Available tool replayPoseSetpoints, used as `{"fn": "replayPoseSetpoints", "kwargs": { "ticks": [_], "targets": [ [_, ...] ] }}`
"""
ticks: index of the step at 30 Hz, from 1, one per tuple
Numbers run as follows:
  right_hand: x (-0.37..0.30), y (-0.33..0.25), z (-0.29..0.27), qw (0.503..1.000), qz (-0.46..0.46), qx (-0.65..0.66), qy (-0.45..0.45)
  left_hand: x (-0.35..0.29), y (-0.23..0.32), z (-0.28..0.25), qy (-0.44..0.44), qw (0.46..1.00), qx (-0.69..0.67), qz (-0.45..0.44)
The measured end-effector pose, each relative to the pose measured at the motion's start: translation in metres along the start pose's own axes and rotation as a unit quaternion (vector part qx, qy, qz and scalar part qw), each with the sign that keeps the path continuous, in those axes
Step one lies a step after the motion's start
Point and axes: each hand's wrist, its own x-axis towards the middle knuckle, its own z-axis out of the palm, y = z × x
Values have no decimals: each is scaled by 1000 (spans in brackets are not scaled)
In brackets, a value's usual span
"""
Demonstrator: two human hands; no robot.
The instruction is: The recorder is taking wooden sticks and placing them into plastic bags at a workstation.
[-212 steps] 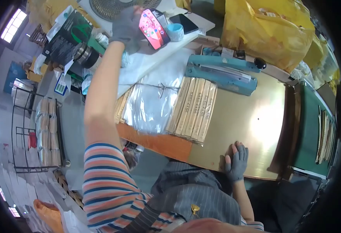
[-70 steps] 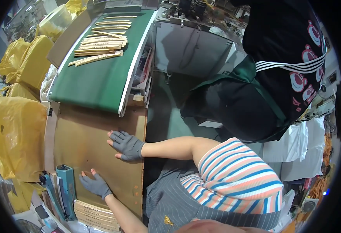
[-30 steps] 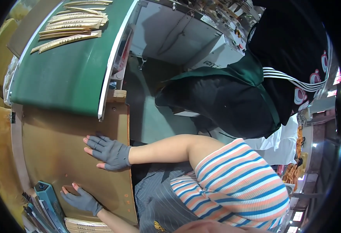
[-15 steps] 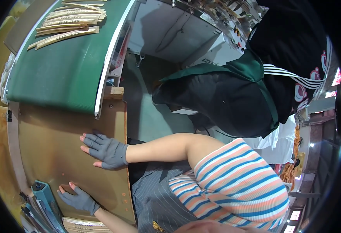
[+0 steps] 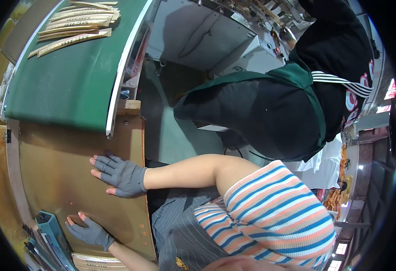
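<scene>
Both my hands wear grey gloves with bare fingertips, and both lie palm down on a brown board (image 5: 71,167). My right hand (image 5: 121,176) rests near the middle of the board, fingers spread and holding nothing. Lower in the picture, my left hand (image 5: 90,232) is also empty with its fingers stretched out. Beside it stands a blue, box-shaped tool or holder (image 5: 49,223). A stack of long paper-wrapped strips (image 5: 96,261) lies close to my left wrist. More slim paper-wrapped strips (image 5: 76,22) are on the green conveyor belt (image 5: 62,86) beyond my right hand.
The belt's white side rail (image 5: 125,67) ends above the board, by a small wood block (image 5: 129,107). At the upper right a co-worker in black with a green apron (image 5: 292,74) bends beside grey machinery (image 5: 184,29). Dark slender tools (image 5: 37,248) stand near the blue one.
The whole view has shifted slightly, so things sit a little further left. The co-worker's upper body has moved somewhat. My hands stay in place on the board.
</scene>
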Motion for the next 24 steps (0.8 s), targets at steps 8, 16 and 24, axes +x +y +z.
{"fn": "replayPoseSetpoints", "kwargs": {
  "ticks": [8, 16, 24],
  "targets": [
    [-2, 2, 9, 1000, -11, -12, 22, -1, -6, 6, 6, 1000, -4, 10],
    [-1, 2, 9, 999, -12, -11, 31, -2, -3, 6, 9, 1000, -11, 4],
    [-3, 1, 8, 999, -14, -26, 29, -3, -7, 10, 15, 1000, -5, 12]
  ]
}}
